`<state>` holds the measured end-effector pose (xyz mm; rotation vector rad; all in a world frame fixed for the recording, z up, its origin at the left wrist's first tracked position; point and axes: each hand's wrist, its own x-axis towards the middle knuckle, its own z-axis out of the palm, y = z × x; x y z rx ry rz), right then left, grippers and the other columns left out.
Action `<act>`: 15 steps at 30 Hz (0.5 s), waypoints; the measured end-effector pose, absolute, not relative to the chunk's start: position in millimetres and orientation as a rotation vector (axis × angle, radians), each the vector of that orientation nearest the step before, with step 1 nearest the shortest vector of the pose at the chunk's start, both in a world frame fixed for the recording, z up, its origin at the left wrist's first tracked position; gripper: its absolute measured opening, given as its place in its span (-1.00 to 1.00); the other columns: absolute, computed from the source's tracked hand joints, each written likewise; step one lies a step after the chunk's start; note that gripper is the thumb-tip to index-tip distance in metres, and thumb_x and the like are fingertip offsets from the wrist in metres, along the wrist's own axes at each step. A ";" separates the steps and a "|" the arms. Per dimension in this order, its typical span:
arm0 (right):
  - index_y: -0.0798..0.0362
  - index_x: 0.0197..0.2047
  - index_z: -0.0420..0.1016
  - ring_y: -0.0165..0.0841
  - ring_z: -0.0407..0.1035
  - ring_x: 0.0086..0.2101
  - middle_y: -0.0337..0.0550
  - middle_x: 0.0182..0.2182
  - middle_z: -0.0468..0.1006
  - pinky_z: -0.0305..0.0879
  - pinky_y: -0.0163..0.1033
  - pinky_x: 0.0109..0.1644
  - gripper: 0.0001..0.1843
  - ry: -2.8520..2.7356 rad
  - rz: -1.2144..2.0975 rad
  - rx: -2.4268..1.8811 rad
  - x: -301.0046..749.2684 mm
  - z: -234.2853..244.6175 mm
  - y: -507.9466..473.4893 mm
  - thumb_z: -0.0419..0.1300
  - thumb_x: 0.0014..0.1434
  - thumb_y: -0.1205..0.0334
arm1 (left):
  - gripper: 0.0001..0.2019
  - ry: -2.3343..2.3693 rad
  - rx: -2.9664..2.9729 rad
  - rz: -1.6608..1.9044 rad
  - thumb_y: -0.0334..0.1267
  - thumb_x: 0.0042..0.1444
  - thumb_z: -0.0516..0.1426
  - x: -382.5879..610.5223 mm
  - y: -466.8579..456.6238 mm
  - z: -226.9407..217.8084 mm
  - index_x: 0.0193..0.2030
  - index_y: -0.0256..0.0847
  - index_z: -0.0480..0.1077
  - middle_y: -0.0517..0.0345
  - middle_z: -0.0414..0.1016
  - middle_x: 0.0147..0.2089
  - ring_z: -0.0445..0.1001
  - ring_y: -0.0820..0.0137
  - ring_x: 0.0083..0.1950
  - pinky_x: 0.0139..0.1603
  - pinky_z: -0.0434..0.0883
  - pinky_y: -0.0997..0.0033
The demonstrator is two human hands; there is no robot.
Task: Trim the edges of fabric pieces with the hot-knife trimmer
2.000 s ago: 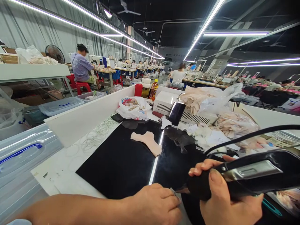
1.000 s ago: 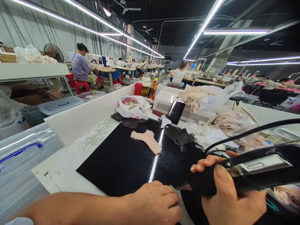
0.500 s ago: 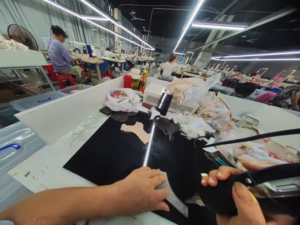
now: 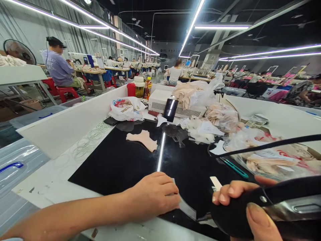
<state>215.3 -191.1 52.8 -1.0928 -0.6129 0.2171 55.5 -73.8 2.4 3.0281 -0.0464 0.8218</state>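
Observation:
My left hand (image 4: 152, 195) rests on the glossy black work mat (image 4: 120, 164), fingers pressed down on a thin clear film piece (image 4: 187, 210) that sticks out to the right. My right hand (image 4: 250, 217) is wrapped round a black hand-held tool (image 4: 276, 209) with a metal plate and a black cable (image 4: 265, 145); its tip sits just right of the film piece. A beige fabric piece (image 4: 143, 139) lies farther back on the mat.
Behind the mat stand a white box unit (image 4: 163, 102), a dark phone (image 4: 170, 109), a plastic bag (image 4: 126, 108), bottles and heaps of beige fabric (image 4: 220, 117). A white divider wall (image 4: 70, 124) runs along the left. Other people sit at distant tables.
The view has swung right and down. My left hand has slid left along the mat, baring more of the film piece. The tool has dropped lower at the right.

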 end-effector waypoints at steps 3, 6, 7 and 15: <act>-0.05 -0.12 0.43 -0.29 0.35 -0.56 -0.30 -0.50 0.44 0.44 -0.10 -0.52 -0.49 -0.617 0.204 -1.094 212.7 52.0 -190.5 0.46 -0.14 0.05 | -0.82 -0.119 3.059 0.750 -0.27 0.40 0.05 62.8 -80.7 7.2 -0.23 -0.21 0.42 0.23 0.47 -0.28 0.39 0.43 -0.23 -0.08 0.33 0.39; -0.05 -0.08 0.42 -0.28 0.37 -0.54 -0.30 -0.46 0.45 0.45 -0.06 -0.46 -0.54 -0.651 0.221 -1.099 212.5 47.3 -191.3 0.43 -0.05 0.11 | -0.81 -0.131 3.084 0.671 -0.20 0.38 0.09 71.6 -85.8 4.4 -0.25 -0.22 0.40 0.21 0.46 -0.25 0.40 0.40 -0.18 -0.09 0.31 0.37; -0.05 -0.07 0.42 -0.28 0.38 -0.53 -0.29 -0.44 0.46 0.46 -0.05 -0.44 -0.54 -0.659 0.224 -1.099 212.6 45.7 -192.1 0.42 -0.04 0.11 | -0.79 -0.111 3.084 0.640 -0.13 0.35 0.13 74.9 -86.7 1.7 -0.24 -0.22 0.40 0.20 0.47 -0.23 0.41 0.39 -0.15 -0.10 0.31 0.36; -0.07 -0.05 0.40 -0.28 0.39 -0.50 -0.29 -0.42 0.45 0.48 -0.05 -0.39 -0.52 -0.638 0.230 -1.121 214.4 41.9 -197.0 0.44 -0.02 0.08 | -0.73 -0.011 3.014 0.577 -0.04 0.31 0.17 87.4 -87.0 -11.7 -0.29 -0.20 0.42 0.23 0.51 -0.17 0.43 0.39 -0.17 -0.14 0.32 0.32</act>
